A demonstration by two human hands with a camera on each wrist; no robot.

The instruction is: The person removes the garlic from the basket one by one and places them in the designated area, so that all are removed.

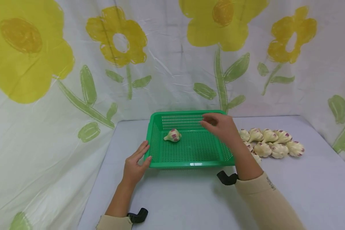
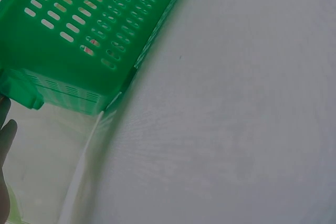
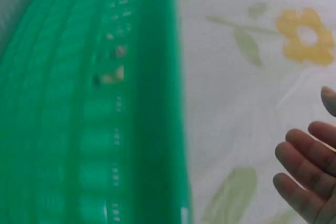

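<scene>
A green perforated plastic basket (image 1: 189,164) stands on the table with one garlic bulb (image 1: 173,135) lying in its left part. My left hand (image 1: 135,164) rests against the basket's left side, fingers extended along the rim and thumb at the near corner. In the left wrist view, its fingers (image 2: 6,135) show just below the basket's projecting rim. Over the right side of the basket is my right hand (image 1: 219,127), fingers loosely bent and holding nothing. The right wrist view shows its fingers (image 3: 307,166) apart from the thumb, beside the blurred basket wall (image 3: 152,103).
Several garlic bulbs (image 1: 279,150) lie in rows on the white-covered table (image 1: 187,198), right of the basket and partly behind my right forearm. A white curtain (image 1: 166,80) with painted yellow flowers hangs behind the table and along its sides.
</scene>
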